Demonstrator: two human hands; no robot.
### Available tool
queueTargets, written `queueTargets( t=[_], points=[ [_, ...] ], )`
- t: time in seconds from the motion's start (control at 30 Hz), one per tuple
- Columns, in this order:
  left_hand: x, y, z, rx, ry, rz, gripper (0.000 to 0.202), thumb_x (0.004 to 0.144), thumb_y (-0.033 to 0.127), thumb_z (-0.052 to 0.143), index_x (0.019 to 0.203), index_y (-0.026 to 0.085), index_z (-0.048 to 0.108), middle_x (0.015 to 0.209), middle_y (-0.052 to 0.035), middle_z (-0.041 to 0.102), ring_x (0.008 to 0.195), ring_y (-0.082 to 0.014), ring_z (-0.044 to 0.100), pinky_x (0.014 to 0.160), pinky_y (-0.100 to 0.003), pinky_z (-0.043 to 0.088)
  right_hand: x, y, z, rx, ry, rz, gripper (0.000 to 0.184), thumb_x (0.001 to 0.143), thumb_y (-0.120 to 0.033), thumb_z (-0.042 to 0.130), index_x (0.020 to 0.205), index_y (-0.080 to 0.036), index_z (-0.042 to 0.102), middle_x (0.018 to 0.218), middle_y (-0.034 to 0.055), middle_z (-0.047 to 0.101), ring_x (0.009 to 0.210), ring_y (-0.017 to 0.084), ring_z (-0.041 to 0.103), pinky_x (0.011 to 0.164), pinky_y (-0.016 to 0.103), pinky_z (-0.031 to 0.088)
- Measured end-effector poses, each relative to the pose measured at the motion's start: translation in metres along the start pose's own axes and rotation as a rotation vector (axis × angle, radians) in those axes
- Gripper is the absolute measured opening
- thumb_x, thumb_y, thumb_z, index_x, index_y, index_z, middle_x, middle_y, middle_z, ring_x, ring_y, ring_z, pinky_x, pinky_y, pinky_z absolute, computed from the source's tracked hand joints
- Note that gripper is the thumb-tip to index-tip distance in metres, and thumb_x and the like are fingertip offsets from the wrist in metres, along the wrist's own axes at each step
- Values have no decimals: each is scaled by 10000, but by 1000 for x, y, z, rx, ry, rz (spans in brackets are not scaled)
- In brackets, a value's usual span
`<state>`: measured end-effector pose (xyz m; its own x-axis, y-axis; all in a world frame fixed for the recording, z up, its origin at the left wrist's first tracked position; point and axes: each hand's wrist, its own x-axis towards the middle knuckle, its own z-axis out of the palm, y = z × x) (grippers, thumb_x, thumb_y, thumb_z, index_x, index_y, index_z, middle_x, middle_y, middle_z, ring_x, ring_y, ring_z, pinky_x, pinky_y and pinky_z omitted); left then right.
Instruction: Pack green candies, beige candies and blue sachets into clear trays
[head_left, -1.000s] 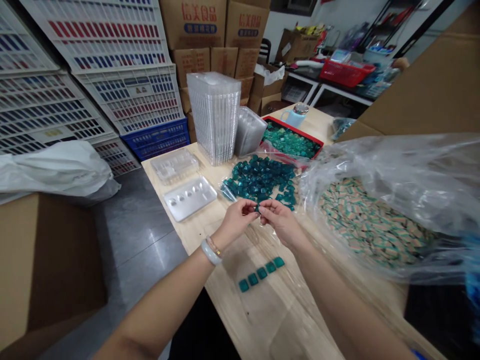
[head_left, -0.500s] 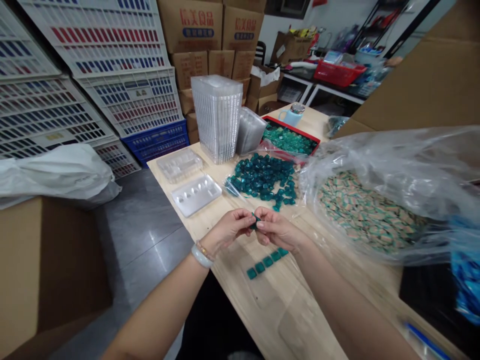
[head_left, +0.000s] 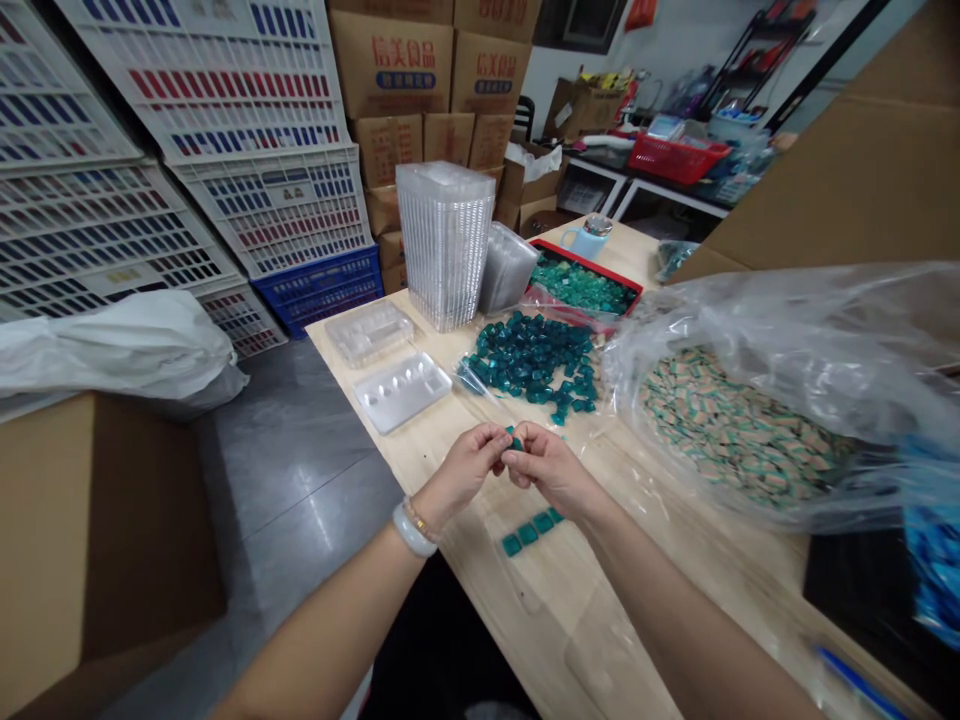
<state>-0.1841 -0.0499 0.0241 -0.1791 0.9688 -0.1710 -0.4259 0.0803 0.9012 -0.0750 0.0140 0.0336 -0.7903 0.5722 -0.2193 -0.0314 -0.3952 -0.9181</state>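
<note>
Between their fingertips, my left hand (head_left: 471, 462) and my right hand (head_left: 546, 462) both pinch one small dark green square tile (head_left: 514, 438). Fingers hide part of this piece. On the wooden table below them lies a slanting row of green square tiles (head_left: 528, 533), its far end partly covered by my right hand. Beyond my hands spreads a heap of loose dark teal tiles (head_left: 532, 352) on clear plastic. To the left, a white tray with several small hollows (head_left: 403, 391) lies flat, with a clear plastic tray (head_left: 369, 333) behind it.
Tall stacked clear trays (head_left: 444, 245) stand at the back, near a red-rimmed tray of green pieces (head_left: 581, 281) and a blue mug (head_left: 590, 236). A plastic bag of beige-green pieces (head_left: 742, 420) lies right. Crates (head_left: 285, 210) and a carton (head_left: 142, 500) flank the left.
Both hands stay together on the tile, which is turned a little and shows more between the fingers. My right hand covers more of the row's far end. The whole view has shifted slightly.
</note>
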Motion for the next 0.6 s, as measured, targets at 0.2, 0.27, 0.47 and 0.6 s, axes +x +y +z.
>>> queueTargets(
  t=[0.2,0.27,0.47,0.6],
  points=[
    [3,1,4,-163,-24,-46,282,668,379,610,652,127,482,585,35,449,521,-52,406,525,-201,306,0,-4,-8,-51,75,-37,352,596,-312,690,591,-189,361,429,-100,379,386,40,328,412,189,205],
    [3,2,3,-248,-13,-83,268,662,355,626,667,125,489,593,37,455,518,-44,415,515,-189,305,-1,-2,-12,-141,152,-123,296,612,-321,678,654,-195,414,473,-91,400,420,53,353,428,194,249],
    [2,-4,-2,-370,32,-201,244,617,257,689,706,142,494,647,39,496,571,-39,482,505,-151,330,-6,8,-18,-723,255,-461,103,747,-259,551,837,-210,549,691,-6,486,629,112,471,589,253,394],
    [1,5,-16,-371,34,-205,235,653,199,667,850,149,548,693,22,538,563,-36,501,503,-142,367,0,-3,-11,-1012,99,-550,185,792,-216,487,966,-219,549,761,23,525,702,135,501,651,277,422]
  ],
)
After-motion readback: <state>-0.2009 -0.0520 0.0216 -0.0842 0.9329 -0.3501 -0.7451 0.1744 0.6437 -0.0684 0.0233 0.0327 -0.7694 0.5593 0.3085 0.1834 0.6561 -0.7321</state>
